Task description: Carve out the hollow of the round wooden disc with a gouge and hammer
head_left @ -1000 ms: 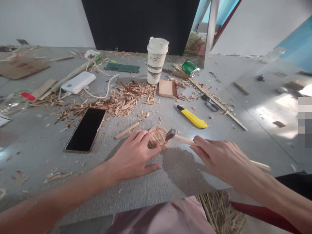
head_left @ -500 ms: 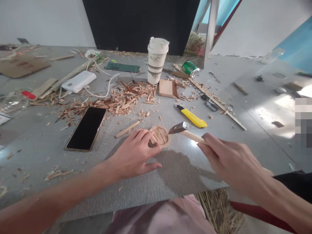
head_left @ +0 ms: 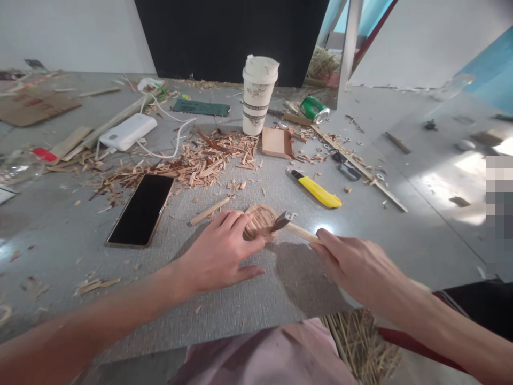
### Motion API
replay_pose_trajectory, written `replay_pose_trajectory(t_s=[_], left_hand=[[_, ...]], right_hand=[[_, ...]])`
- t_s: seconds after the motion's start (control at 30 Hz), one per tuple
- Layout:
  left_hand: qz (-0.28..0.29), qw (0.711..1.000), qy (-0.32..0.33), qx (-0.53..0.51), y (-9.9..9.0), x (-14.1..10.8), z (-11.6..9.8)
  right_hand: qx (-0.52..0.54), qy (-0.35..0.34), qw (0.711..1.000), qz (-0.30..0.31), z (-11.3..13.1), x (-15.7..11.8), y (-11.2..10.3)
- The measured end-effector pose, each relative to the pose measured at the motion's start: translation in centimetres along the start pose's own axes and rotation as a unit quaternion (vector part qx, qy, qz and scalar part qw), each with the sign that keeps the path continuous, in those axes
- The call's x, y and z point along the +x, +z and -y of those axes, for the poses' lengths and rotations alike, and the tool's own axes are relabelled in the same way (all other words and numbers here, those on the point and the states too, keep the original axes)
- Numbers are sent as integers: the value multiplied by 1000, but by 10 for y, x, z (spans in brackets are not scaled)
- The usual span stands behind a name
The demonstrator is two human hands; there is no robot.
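Observation:
A small hammer (head_left: 301,232) with a pale wooden handle is in my right hand (head_left: 360,262), whose fingers are closed round the handle. Its metal head is tilted over the right edge of a round wooden piece (head_left: 260,211), which has a raised rim and strips of wood or shavings inside it. My left hand (head_left: 226,248) grips the left side of this piece against the table, fingers curled at its edge and thumb held apart. The fingertips partly cover the piece. Whether the hammer head touches it, I cannot tell.
Beyond my hands lie a yellow utility knife (head_left: 318,192), a thin wooden stick (head_left: 210,210) and a phone (head_left: 142,211). Wood shavings (head_left: 204,166) spread toward a paper cup (head_left: 258,96). Farther off are a square wooden piece (head_left: 276,143), a green can (head_left: 315,109) and a white power bank (head_left: 128,132).
The hammer has moved left and slightly down, so its head is now over the right edge of the round wooden piece. My left hand has stayed almost in place.

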State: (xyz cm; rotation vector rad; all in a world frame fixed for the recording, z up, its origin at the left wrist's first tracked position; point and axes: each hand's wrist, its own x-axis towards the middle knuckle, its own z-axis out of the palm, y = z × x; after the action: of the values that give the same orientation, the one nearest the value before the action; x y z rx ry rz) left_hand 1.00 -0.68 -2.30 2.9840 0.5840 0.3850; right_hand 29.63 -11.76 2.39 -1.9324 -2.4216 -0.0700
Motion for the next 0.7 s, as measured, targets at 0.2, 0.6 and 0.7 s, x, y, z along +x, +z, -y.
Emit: replay_pose_trajectory(t_s=[0.2, 0.6, 0.7], left_hand=[[9, 1000, 0, -4, 1, -1, 0], [-2, 1000, 3, 6, 2, -2, 1], [2, 1000, 4, 9, 2, -2, 1]], right_hand=[[1, 21, 998, -65, -4, -1, -2], [45, 64, 997, -12, -10, 12, 10], [46, 70, 996, 14, -10, 14, 13]])
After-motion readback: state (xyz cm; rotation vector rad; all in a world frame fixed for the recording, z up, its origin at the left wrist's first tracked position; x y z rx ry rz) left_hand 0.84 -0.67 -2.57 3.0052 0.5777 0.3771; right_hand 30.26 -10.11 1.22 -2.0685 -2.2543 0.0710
